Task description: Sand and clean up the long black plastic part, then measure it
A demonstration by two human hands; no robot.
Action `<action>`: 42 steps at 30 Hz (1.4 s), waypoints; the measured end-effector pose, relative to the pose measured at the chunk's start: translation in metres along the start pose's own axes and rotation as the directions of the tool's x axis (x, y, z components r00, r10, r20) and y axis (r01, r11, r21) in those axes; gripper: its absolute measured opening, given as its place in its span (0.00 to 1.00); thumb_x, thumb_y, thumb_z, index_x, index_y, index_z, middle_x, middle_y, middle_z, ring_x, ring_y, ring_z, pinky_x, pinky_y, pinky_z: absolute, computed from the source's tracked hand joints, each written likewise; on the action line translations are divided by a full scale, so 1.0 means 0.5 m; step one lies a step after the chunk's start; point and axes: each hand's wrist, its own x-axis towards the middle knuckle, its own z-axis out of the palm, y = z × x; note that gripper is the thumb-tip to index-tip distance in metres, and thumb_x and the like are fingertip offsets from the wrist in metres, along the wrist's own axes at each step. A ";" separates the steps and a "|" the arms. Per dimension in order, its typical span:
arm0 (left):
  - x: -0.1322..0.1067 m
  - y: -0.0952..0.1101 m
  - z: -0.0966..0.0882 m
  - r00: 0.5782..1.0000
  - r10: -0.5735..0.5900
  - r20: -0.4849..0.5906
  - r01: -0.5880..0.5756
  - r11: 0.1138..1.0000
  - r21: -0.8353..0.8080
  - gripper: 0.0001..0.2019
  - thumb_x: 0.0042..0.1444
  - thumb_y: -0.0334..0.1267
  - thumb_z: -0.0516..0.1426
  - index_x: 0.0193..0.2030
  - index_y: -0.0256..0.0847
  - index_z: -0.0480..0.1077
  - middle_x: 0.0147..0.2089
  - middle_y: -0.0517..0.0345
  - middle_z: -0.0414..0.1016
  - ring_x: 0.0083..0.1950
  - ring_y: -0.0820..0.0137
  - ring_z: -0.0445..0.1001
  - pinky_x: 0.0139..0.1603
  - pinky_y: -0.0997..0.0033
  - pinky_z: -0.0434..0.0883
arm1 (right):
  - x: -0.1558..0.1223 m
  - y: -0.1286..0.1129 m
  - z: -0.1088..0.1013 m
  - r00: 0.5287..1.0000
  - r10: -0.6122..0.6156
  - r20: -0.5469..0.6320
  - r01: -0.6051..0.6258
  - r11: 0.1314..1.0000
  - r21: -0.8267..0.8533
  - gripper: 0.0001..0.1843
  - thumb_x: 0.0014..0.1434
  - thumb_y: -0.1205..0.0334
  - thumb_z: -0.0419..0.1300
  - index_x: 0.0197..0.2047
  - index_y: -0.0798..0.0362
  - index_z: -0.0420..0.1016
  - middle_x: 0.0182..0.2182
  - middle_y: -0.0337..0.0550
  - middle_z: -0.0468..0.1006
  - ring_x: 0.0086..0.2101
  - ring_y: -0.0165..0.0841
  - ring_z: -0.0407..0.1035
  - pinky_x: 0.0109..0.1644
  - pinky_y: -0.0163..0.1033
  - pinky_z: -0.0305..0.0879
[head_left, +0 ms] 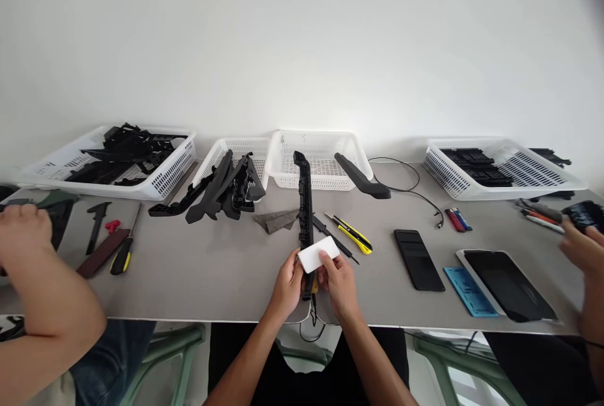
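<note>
A long black plastic trim part (305,195), ribbed along its length, points away from me above the table's front edge. My left hand (287,285) is closed around its near end. In my right hand (340,283) is a flat white rectangular block (311,257), the thumb on its top face. The block lies across the near part of the trim; whether it presses on it I cannot tell. A small yellow thing under my right hand is mostly hidden. Just beyond are a yellow utility knife (352,234), a slim dark tool (330,233) and a grey cloth (278,221).
White baskets (276,173) line the wall; one has several black parts (231,186) leaning over its rim. Another dark part (361,176) rests on a basket's right edge. Phones (419,260) lie right. Co-workers' arms (51,280) are at both sides.
</note>
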 end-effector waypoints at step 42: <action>0.007 -0.008 -0.006 1.000 -0.003 -0.017 0.002 0.999 -0.046 0.35 0.70 0.68 0.54 0.66 0.39 0.74 0.36 0.52 0.80 0.37 0.59 0.78 0.38 0.63 0.76 | -0.049 -0.021 -0.069 0.995 0.078 0.066 -0.059 0.964 -0.258 0.25 0.54 0.36 0.72 0.32 0.51 0.76 0.17 0.34 0.70 0.18 0.30 0.59 0.23 0.37 0.52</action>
